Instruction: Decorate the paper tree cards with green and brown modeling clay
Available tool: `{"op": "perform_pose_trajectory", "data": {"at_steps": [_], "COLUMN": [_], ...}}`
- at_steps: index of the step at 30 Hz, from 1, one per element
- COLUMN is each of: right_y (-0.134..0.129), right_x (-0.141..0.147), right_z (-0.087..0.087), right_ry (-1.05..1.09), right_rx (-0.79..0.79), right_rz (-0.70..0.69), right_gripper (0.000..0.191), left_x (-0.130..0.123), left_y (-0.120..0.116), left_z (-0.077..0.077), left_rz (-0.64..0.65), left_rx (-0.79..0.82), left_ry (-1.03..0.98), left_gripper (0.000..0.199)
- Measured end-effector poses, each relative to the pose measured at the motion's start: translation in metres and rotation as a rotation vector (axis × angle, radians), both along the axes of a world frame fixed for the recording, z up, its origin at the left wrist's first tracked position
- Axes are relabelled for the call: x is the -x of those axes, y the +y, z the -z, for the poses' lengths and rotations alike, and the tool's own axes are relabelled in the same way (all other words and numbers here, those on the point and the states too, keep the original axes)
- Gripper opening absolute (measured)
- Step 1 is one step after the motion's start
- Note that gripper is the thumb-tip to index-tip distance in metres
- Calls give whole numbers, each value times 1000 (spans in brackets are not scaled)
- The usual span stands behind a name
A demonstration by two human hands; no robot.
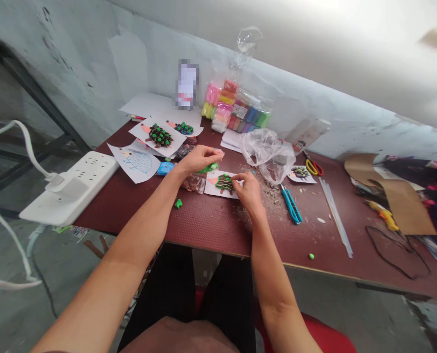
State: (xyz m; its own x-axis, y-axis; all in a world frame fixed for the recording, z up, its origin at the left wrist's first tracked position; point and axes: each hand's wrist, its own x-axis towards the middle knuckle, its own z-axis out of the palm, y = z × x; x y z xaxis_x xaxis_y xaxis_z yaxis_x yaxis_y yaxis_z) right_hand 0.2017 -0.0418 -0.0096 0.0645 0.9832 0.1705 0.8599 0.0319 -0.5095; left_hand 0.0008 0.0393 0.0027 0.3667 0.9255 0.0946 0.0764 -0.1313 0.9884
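My left hand (201, 161) is closed on a small clear packet of green clay (210, 168), held above the table's middle. Under and right of it lies a white card (222, 192) bearing a hedgehog figure (224, 182) with a pink snout, dark spines and green bits. The fingers of my right hand (247, 189) are pinched together at the figure's right side; what they hold, if anything, is too small to make out. A packet of brown clay (194, 183) is left of the card. One green lump (178, 203) sits nearer the front edge.
Finished hedgehog cards (159, 136) and a blue drawing (137, 162) lie left, beside a white power strip (75, 184). Clay packs (240, 115) and a plastic bag (268, 152) are behind. On the right are a blue cutter (291, 206), scissors (314, 167), glue sticks (336, 215) and a glue gun (385, 215).
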Motion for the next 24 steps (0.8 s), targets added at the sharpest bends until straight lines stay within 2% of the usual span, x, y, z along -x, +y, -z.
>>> {"op": "perform_pose_trajectory", "data": {"at_steps": [16, 20, 24], "right_y": [0, -1, -4], "right_x": [-2, 2, 12], "right_z": [2, -3, -7], "right_ry": [71, 255, 511], "right_rx": [-68, -155, -114], "right_rz": [10, 6, -110], "right_gripper": [30, 18, 21], "left_x": [0, -2, -5], "left_y": [-1, 0, -2], "left_z": [0, 3, 3], "left_rz": [9, 27, 89], "left_rx": [-6, -17, -63], "left_ry": [6, 21, 60], "left_gripper": [27, 24, 24]}}
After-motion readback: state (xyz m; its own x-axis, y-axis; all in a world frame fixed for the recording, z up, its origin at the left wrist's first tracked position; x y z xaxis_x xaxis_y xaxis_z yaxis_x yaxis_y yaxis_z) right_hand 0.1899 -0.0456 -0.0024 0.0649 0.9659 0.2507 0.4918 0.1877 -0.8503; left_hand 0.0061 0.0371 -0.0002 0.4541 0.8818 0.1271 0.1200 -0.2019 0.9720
